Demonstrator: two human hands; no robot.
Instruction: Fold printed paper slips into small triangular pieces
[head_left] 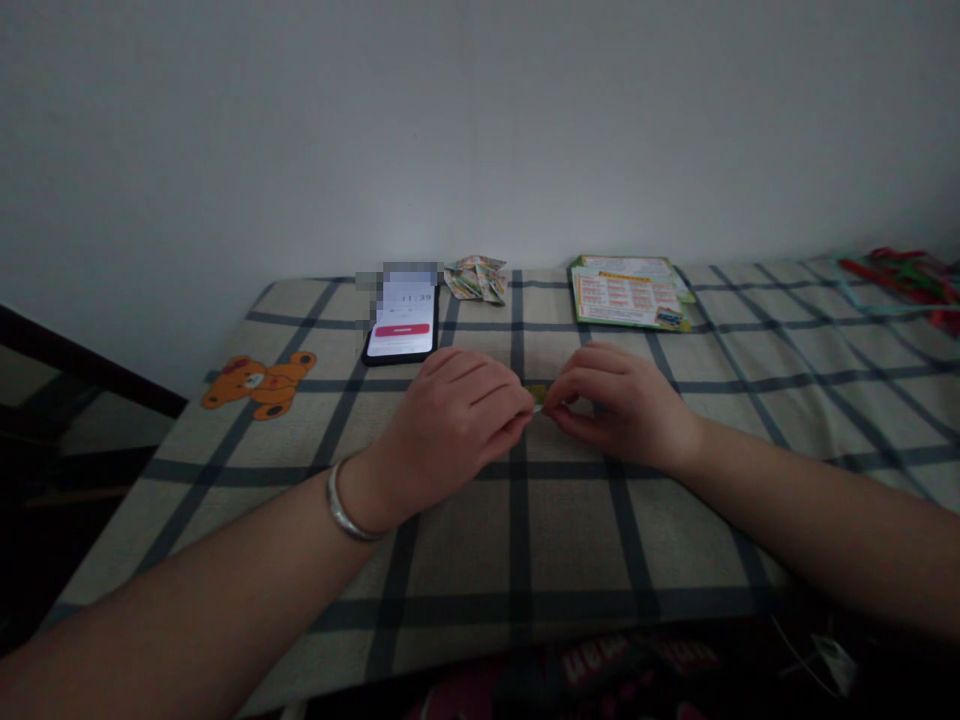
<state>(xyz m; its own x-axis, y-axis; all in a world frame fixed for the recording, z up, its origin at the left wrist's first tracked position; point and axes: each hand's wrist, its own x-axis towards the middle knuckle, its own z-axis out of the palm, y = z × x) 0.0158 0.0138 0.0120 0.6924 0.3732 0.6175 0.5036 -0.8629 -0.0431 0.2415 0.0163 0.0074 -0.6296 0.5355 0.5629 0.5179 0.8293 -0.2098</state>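
Note:
My left hand [465, 420] and my right hand [619, 400] meet over the middle of the checked tablecloth, fingertips almost touching. Between them shows a small piece of paper [538, 393], yellow-green with a white edge. Both hands pinch it, the left at one side and the right at the other. Most of the piece is hidden by my fingers, so its full shape cannot be made out. A silver bracelet [346, 505] circles my left wrist.
Behind my left hand lies a lit phone [403, 335], with a crumpled printed paper [478, 280] beside it. A stack of printed cards [626, 298] lies near the wall. At left is an orange bear cutout [259, 385]; red and green items [904, 278] lie far right.

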